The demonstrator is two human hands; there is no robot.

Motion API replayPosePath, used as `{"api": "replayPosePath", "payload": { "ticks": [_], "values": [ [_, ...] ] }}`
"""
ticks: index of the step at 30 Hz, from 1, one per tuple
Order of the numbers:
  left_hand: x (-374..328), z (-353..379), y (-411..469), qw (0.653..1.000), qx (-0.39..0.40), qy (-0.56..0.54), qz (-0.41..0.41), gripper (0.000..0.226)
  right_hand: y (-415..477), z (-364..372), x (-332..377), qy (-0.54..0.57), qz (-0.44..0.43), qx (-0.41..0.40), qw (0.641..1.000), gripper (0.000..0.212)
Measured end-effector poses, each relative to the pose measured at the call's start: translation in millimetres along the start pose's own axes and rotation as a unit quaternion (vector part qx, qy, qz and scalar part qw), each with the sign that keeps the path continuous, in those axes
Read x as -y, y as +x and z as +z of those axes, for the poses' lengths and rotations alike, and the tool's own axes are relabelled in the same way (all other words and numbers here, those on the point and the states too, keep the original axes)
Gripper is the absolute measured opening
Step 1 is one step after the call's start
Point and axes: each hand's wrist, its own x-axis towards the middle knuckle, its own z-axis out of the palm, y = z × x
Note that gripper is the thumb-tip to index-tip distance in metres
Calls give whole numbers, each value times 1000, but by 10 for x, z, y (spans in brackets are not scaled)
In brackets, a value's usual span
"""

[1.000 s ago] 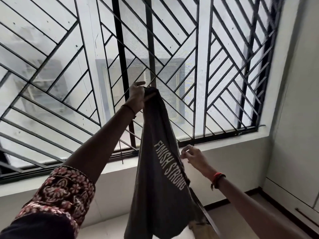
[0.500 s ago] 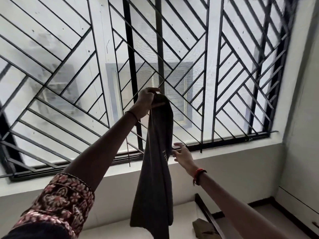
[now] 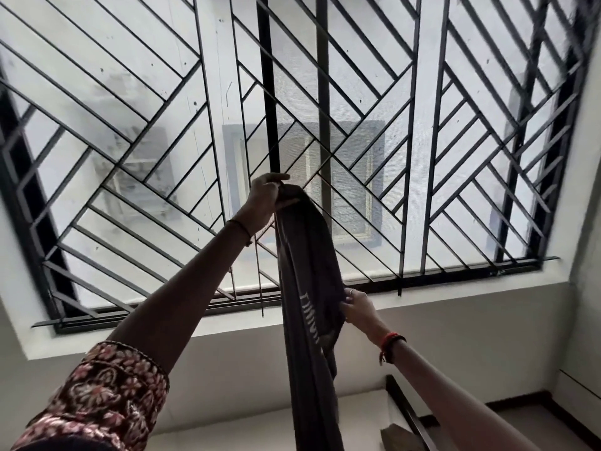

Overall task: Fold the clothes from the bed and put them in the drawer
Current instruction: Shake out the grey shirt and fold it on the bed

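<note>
A dark grey T-shirt (image 3: 309,288) with white lettering hangs in a long narrow fold in front of the window. My left hand (image 3: 265,200) is raised high and pinches its top end. My right hand (image 3: 356,307) is lower, at the shirt's right edge about halfway down, fingers closed on the cloth. The shirt's lower end runs out of the bottom of the frame. No drawer is in view.
A large window with a black diagonal metal grille (image 3: 406,141) fills the upper view. Below it is a white wall (image 3: 455,336). The pale bed surface (image 3: 244,428) with a dark frame edge (image 3: 403,408) lies at the bottom. A cabinet side (image 3: 585,320) stands at the right.
The shirt has narrowed from a wide hanging panel to a slim fold. My right hand has moved in from beside the shirt and closed on its right edge.
</note>
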Motion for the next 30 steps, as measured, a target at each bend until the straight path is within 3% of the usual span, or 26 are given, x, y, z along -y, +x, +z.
{"api": "replayPosePath", "payload": {
  "ticks": [3,7,11,18,22,27,30],
  "values": [
    [-6,-212,-29,999,-34,-5,-4,38,57,-186,-75,0,13,-47,999,5],
    [58,-554,-61,995,-87,-42,-39,37,-5,-529,39,65,-12,-65,996,22],
    [203,-778,-226,994,-91,28,-57,31,34,-729,222,79,-50,-78,993,13],
    [504,-842,-366,984,-126,-7,-129,41,64,-854,514,66,-58,-90,992,14],
    [544,-845,-423,983,-108,-42,-143,41,97,-928,521,-6,-2,-232,973,27],
    [530,-731,-418,978,-92,-97,-158,44,99,-981,404,133,86,-200,967,34],
    [541,-651,-415,977,-74,-127,-155,46,9,-993,469,245,110,-167,949,22]
  ]
}}
